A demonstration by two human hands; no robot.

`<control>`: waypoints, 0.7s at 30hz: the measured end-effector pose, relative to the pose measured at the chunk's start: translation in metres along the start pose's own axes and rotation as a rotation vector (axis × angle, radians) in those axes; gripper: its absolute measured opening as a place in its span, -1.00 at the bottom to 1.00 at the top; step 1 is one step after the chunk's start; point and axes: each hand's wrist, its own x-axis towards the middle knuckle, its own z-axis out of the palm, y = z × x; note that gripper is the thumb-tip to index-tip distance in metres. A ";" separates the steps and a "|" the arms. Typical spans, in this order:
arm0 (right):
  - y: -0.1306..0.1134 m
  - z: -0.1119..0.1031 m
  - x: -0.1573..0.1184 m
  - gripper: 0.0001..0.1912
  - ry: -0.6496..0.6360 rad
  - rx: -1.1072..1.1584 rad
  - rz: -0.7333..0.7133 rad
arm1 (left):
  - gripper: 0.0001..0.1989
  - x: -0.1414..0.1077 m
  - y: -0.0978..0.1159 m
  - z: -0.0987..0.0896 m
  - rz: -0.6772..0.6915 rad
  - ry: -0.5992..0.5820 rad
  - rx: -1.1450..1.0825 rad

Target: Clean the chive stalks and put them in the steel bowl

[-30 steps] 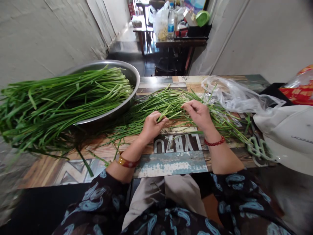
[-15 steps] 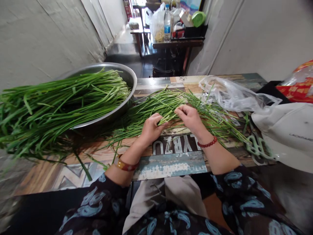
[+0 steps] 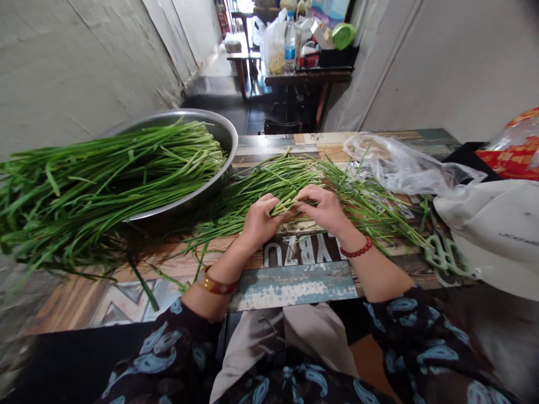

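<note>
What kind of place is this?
Possibly a small eatery, though a home is not ruled out: a big metal basin heaped with green stalks on a patterned plank-look table, and a further table with a water bottle in a narrow room.

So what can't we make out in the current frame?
All in the head view:
- Green stems inside the left grip: hidden by its closed fingers.
- Whether the right grip pinches a stem: contact too small to tell.
- Bottom of the metal basin: covered by the heaped greens.
- Far ends of some heaped greens: cut off by the left edge.
- Rest of the white cap: cut off by the right edge.
</note>
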 end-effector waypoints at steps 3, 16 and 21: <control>0.008 -0.001 0.002 -0.84 0.118 0.252 0.216 | -0.77 0.000 0.000 0.000 -0.010 -0.028 0.018; 0.024 -0.050 0.003 -0.81 0.009 -0.426 0.122 | -0.79 0.002 0.001 -0.003 0.086 0.157 -0.026; 0.027 -0.049 -0.001 -0.88 -0.157 -0.771 0.127 | -0.75 -0.001 0.004 -0.002 0.028 0.121 -0.142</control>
